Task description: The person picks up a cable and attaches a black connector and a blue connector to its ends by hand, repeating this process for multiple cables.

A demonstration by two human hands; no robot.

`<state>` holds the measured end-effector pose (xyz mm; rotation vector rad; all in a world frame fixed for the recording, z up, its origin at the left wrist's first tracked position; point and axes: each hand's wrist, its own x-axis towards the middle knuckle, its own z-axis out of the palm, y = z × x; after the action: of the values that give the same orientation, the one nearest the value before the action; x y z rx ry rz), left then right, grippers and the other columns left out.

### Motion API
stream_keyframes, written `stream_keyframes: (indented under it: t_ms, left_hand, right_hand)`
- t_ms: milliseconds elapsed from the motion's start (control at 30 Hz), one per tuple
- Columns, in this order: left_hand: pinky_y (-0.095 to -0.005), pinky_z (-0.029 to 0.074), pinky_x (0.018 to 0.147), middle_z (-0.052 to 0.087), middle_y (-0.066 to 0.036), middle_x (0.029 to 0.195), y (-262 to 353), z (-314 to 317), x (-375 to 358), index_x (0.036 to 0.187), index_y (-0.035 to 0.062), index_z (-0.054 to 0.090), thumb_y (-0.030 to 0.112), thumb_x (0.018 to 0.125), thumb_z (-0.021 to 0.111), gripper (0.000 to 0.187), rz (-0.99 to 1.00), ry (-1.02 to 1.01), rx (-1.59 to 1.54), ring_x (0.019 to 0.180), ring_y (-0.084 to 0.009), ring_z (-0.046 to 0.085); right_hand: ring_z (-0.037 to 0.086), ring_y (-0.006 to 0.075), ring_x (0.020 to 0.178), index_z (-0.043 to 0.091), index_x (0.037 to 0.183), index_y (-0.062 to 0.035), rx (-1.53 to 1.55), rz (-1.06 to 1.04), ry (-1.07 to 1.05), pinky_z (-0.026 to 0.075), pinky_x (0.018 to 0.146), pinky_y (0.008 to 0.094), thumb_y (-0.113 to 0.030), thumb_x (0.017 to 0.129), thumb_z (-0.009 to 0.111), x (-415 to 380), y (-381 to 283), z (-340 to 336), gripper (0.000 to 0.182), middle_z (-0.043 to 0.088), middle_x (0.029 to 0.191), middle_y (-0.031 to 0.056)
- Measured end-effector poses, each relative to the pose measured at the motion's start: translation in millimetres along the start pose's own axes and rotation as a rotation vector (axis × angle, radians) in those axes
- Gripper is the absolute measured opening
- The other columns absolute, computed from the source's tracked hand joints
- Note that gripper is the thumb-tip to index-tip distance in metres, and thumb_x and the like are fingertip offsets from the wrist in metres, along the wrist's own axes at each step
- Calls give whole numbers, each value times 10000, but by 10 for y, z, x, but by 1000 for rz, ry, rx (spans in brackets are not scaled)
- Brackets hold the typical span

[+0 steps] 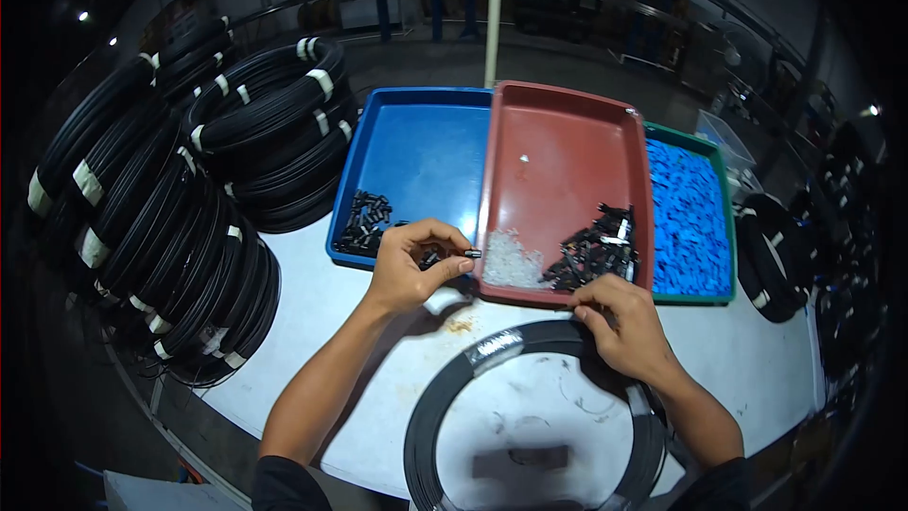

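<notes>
Between the thumb and fingertips of my left hand (416,263) is a small black connector (472,254) with a shiny part, held over the front of the trays. My right hand (622,322) is pinched closed just above a coil of black cable (430,416), in front of the red tray (567,142). A thin dark tip shows at its fingers, too small to make out. Clear tape (496,347) wraps the coil, which lies on the white table (350,360). Beyond my left hand, more black connectors (367,218) lie in the blue tray (426,142).
The red tray holds clear plastic pieces (512,261) and black parts (596,251). A green tray (728,227) is full of blue pieces (690,218). Tall stacks of taped black cable coils (170,237) stand left; more coils (771,251) are at the right.
</notes>
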<state>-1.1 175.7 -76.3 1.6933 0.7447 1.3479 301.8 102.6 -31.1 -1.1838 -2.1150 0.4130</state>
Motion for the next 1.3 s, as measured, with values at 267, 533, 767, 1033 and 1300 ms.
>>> stream_keyframes:
  t_ms: [267,533,767,1033,1300]
  left_hand:
    - [-253,525,749,736,-77,905,192,910,-154,956,-7,735,19,821,841,174,-7,-57,-144,820,-109,672]
    - [-281,572,804,731,-110,909,296,1135,-249,977,-29,685,-52,831,784,178,-11,-57,-57,851,-150,703]
    - [-311,587,851,747,-144,955,276,1210,-94,945,-41,684,-55,838,774,140,10,-182,87,911,-178,726]
    - [-326,589,856,770,-160,949,214,1225,-123,960,-47,727,-60,823,788,151,65,-223,125,936,-213,751]
    - [-312,589,823,778,-161,929,233,1231,-116,947,-30,762,-51,795,819,164,64,-242,153,890,-202,756]
  right_hand:
    - [653,109,816,727,958,9,605,292,253,508,748,258,-48,894,738,-324,337,38,86,688,899,47]
    - [535,71,687,734,904,-14,504,134,277,422,629,239,-51,860,759,-339,471,15,63,640,808,18]
    - [541,117,662,737,855,-24,383,25,319,402,592,274,-25,806,743,-523,446,-92,50,641,781,39]
    - [557,129,664,742,884,-24,292,-37,336,410,578,271,2,806,745,-536,419,-85,82,671,827,68]
    - [572,133,677,765,950,-13,259,-40,310,424,578,267,7,821,755,-549,395,-105,130,673,851,76]
